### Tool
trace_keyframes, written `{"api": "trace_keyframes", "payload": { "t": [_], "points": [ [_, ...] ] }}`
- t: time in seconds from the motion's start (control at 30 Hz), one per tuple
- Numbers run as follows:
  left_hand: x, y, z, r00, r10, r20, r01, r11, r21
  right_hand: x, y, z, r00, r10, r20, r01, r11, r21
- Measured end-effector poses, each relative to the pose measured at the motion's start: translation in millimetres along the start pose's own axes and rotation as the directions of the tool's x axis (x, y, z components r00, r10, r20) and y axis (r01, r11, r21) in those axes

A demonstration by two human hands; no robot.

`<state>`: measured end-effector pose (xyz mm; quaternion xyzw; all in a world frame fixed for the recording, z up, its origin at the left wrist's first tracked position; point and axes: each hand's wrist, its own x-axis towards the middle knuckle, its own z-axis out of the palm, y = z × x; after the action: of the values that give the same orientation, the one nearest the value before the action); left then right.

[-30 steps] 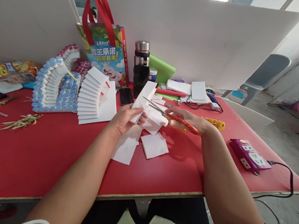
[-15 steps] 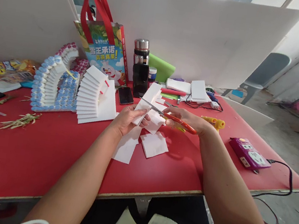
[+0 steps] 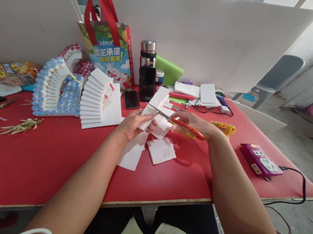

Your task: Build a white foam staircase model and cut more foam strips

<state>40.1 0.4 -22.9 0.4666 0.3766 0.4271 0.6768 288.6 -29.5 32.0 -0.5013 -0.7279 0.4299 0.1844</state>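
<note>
My left hand (image 3: 131, 125) pinches a white strip (image 3: 157, 99) between thumb and fingers and holds it tilted up above the middle of the red desk (image 3: 49, 155). The lower end of the strip is hidden inside my grip, so I cannot tell how long it really is. My right hand (image 3: 193, 125) is closed around the orange handles of the scissors (image 3: 173, 120). My fingers cover the loops, and only a bit of orange sticks out toward my wrist. The blades lie across the strip with their tips at its left edge. They look nearly closed, but they are too thin here for me to tell if the strip sits between them or behind them. Under my hands lie loose white pieces (image 3: 161, 150), one partly covered by my left wrist. Just behind the strip a dark phone (image 3: 131, 99) lies flat, and left of it stands a fan of white slats (image 3: 97, 97). A yellow glue gun (image 3: 223, 127) shows only its far end past my right hand. A purple power strip (image 3: 260, 161) sits near the right edge of the desk, its cable dropping out of sight. A bag (image 3: 107, 52) with red handles and a steel flask (image 3: 148, 51) stand against the white divider (image 3: 216, 39).
</note>
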Motion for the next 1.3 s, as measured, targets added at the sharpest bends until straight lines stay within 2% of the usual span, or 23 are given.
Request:
{"api": "trace_keyframes", "payload": {
  "t": [0.33,0.63,1.0,1.3],
  "points": [
    [-2,4,3,1.000,-0.024,-0.016,0.023,0.999,-0.022,10,16,1,1.000,-0.022,-0.012,0.023,1.000,0.012],
    [0,2,-1,1.000,-0.028,-0.006,0.028,0.999,-0.019,6,9,1,1.000,0.014,-0.015,-0.013,0.997,0.076],
    [-2,2,1,0.999,-0.038,-0.026,0.038,0.999,-0.019,9,12,4,1.000,0.026,-0.016,-0.023,0.985,0.170],
    [-2,3,1,0.999,-0.047,-0.007,0.046,0.998,-0.036,9,12,0,0.999,0.022,-0.040,-0.019,0.996,0.091]
  ]
}}
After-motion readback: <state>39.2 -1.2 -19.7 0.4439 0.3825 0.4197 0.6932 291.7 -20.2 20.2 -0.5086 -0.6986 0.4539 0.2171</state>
